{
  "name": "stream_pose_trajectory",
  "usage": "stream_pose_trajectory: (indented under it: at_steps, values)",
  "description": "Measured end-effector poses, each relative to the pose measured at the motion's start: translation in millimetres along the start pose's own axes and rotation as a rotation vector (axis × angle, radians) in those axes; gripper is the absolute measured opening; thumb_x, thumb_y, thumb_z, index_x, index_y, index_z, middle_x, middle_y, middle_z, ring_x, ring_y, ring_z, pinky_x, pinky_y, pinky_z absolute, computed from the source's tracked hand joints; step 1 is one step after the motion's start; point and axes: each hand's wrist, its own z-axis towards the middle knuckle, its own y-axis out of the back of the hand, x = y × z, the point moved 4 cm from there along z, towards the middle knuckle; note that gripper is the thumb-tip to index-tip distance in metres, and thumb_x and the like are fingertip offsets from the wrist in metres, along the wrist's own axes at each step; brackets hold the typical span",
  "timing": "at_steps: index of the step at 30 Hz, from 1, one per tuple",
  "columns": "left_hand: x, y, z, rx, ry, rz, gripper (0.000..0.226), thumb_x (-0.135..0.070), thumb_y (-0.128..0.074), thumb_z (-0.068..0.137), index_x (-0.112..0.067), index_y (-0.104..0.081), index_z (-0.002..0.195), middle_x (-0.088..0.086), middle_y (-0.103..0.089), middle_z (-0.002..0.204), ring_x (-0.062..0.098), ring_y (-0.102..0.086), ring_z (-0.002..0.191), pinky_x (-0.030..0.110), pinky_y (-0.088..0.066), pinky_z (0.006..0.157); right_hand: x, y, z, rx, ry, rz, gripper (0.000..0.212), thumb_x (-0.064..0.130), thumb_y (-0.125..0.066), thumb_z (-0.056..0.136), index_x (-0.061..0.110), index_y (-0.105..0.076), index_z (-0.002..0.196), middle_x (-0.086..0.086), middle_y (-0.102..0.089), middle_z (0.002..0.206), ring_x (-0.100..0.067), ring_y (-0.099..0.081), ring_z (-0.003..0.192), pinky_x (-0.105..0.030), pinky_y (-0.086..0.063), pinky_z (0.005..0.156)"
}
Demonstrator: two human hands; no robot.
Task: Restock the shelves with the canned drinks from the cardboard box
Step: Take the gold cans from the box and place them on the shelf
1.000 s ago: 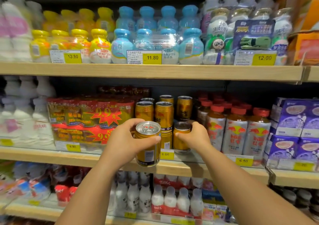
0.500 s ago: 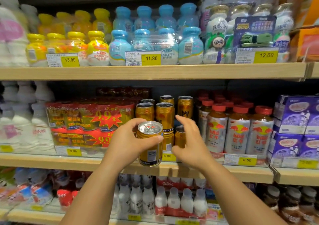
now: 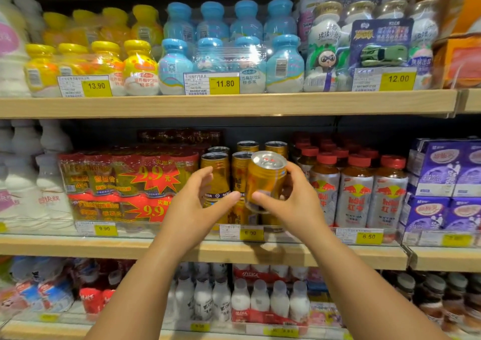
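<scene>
My right hand (image 3: 291,204) grips a gold can (image 3: 264,180) with a silver top, held slightly tilted in front of the middle shelf (image 3: 338,255). Just left of it my left hand (image 3: 197,209) is open, fingers spread, thumb tip close to the can but holding nothing. Behind the hands stand stacked gold cans (image 3: 216,175) in two layers, several deep, above the 6.00 price tag (image 3: 251,233). The cardboard box is out of view.
Red shrink-wrapped multipacks (image 3: 125,183) sit left of the cans, red-capped bottles (image 3: 356,196) to the right, purple cartons (image 3: 442,183) beyond. The upper shelf (image 3: 234,104) holds yellow and blue bottle packs. White bottles (image 3: 247,300) fill the lower shelf.
The gold can has passed from my left hand to my right hand and moved right, toward the stacked cans. My left hand has opened and let go.
</scene>
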Motion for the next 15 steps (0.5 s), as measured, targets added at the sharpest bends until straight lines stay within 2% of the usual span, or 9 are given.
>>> stream_pose_trajectory:
  at_steps: [2,5,7,9,11,15]
  values:
    - [6.9,4.6,-1.3,-0.005,0.013,0.05,0.079,-0.052,-0.065,0.071,-0.027,-0.036,0.14,-0.007,-0.046,0.142,0.008,-0.046,0.126,0.026,-0.039,0.1,-8.5,8.1,17.1,-0.054,-0.032,-0.056,0.063,0.034,-0.078,0.07,0.03,-0.045,0.123,0.028,-0.054,0.097,0.011,-0.053,0.088,-0.003,-0.039,0.07]
    - [17.2,6.0,-2.0,0.019,0.044,0.085,0.069,-0.042,-0.066,0.078,-0.023,-0.039,0.139,-0.005,-0.049,0.139,0.01,-0.047,0.124,0.023,-0.039,0.097,-25.5,12.1,37.8,-0.086,-0.111,-0.142,0.065,0.038,-0.076,0.072,0.022,-0.043,0.126,0.01,-0.058,0.108,-0.008,-0.055,0.096,-0.023,-0.046,0.079]
    - [21.3,5.6,-2.3,0.035,0.059,0.083,0.066,-0.038,-0.065,0.081,-0.022,-0.039,0.139,-0.004,-0.049,0.139,0.011,-0.048,0.125,0.022,-0.039,0.097,-35.2,9.5,46.8,-0.062,-0.158,-0.208,0.067,0.041,-0.075,0.072,0.02,-0.044,0.126,0.007,-0.057,0.105,-0.012,-0.055,0.096,-0.031,-0.05,0.08]
    - [24.2,5.7,-1.3,0.035,0.056,0.097,0.062,-0.034,-0.063,0.084,-0.02,-0.038,0.139,-0.003,-0.049,0.139,0.012,-0.048,0.125,0.022,-0.039,0.098,-43.8,5.1,51.6,-0.011,-0.205,-0.272,0.056,0.044,-0.074,0.072,0.017,-0.05,0.115,0.005,-0.062,0.098,-0.016,-0.06,0.092,-0.031,-0.052,0.073]
    - [26.3,6.3,-0.3,0.031,0.048,0.124,0.059,-0.03,-0.061,0.087,-0.019,-0.037,0.14,-0.002,-0.05,0.138,0.012,-0.048,0.125,0.023,-0.039,0.099,-51.1,2.6,53.4,0.028,-0.26,-0.298,0.043,0.045,-0.072,0.074,0.016,-0.053,0.1,0.005,-0.06,0.083,-0.017,-0.06,0.085,-0.025,-0.046,0.059]
    - [29.5,7.3,0.7,0.016,0.043,0.143,0.056,-0.026,-0.06,0.088,-0.02,-0.038,0.139,-0.004,-0.052,0.135,0.011,-0.049,0.123,0.025,-0.04,0.099,-54.4,0.4,56.9,0.06,-0.28,-0.348,0.04,0.048,-0.07,0.075,0.015,-0.055,0.09,0.005,-0.054,0.071,-0.014,-0.056,0.072,-0.021,-0.037,0.05]
